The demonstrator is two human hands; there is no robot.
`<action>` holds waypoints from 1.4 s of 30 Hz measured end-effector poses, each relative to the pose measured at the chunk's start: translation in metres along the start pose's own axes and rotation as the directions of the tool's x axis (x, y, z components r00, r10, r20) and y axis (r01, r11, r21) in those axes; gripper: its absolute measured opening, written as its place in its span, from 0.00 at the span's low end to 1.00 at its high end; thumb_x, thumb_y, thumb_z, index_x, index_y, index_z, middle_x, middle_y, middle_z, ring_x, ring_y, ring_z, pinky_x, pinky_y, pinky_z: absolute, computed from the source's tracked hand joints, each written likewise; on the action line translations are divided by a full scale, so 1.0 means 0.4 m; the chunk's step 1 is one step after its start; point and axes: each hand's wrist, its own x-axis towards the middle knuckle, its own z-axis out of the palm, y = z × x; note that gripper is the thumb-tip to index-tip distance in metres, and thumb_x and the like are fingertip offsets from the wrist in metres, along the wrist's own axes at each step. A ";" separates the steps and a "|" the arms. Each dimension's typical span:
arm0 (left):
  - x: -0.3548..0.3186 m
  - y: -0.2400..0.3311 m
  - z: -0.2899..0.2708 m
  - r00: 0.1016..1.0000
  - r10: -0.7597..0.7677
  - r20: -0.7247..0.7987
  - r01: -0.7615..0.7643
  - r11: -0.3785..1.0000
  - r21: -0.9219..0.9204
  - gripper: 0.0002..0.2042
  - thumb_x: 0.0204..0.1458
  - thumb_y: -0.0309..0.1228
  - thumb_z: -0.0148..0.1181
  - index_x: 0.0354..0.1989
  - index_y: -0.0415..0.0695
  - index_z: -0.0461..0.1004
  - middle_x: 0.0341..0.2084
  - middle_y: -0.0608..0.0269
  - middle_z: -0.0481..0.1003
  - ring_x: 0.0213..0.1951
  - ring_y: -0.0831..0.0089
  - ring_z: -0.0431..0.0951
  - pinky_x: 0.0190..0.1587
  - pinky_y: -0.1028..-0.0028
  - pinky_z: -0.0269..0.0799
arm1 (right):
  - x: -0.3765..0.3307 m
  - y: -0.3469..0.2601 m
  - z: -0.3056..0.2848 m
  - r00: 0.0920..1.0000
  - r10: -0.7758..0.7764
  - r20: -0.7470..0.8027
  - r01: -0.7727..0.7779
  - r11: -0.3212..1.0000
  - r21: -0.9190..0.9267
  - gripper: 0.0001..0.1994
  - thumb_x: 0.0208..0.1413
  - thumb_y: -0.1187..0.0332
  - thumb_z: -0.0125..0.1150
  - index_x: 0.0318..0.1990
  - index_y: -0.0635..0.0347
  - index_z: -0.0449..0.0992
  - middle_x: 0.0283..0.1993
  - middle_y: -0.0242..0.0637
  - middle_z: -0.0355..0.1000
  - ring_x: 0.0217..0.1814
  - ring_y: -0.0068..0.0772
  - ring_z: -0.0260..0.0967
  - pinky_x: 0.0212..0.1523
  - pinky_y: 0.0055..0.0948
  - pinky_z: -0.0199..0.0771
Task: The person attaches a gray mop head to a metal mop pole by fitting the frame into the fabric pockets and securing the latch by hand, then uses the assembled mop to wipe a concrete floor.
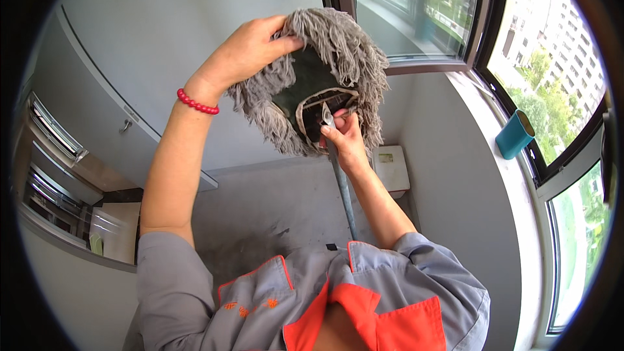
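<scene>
Left grip — grey mop, right grip — pole

I'm getting shaggy grey on the mop head, blackish green on its backing, and plain grey down the pole. My feed shows a red bead bracelet, a grey shirt with an orange collar and motifs, and a teal container by the white sill's window-side edge.

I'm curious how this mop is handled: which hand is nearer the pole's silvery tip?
Right. The right hand grips the pole just below its silvery tip; the left hand is farther off, holding the mop head by its edge.
</scene>
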 end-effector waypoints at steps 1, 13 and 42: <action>-0.008 -0.016 0.005 0.994 0.055 -0.097 -0.057 0.998 -0.018 0.16 0.52 0.30 0.55 0.48 0.37 0.68 0.35 0.63 0.75 0.41 0.74 0.72 0.48 0.75 0.66 | 0.000 -0.003 -0.007 1.000 -0.003 -0.016 0.003 1.000 -0.019 0.21 0.47 0.72 0.64 0.42 0.57 0.55 0.31 0.34 0.67 0.23 0.25 0.65 0.23 0.23 0.66; -0.031 0.002 0.074 0.849 0.189 -0.494 -0.119 0.978 0.170 0.13 0.53 0.32 0.55 0.42 0.37 0.72 0.32 0.61 0.76 0.35 0.73 0.74 0.39 0.74 0.68 | -0.010 0.001 -0.012 0.997 0.037 -0.068 -0.041 0.998 -0.056 0.22 0.46 0.71 0.65 0.42 0.56 0.55 0.32 0.33 0.67 0.24 0.25 0.65 0.23 0.24 0.66; 0.039 0.088 0.055 0.966 -0.023 -0.259 -0.012 0.991 -0.130 0.07 0.54 0.27 0.52 0.31 0.35 0.70 0.22 0.74 0.67 0.28 0.86 0.63 0.32 0.81 0.63 | -0.057 -0.064 -0.041 0.999 0.029 -0.037 -0.030 0.999 -0.027 0.21 0.46 0.73 0.64 0.40 0.55 0.54 0.29 0.30 0.66 0.25 0.22 0.64 0.22 0.22 0.66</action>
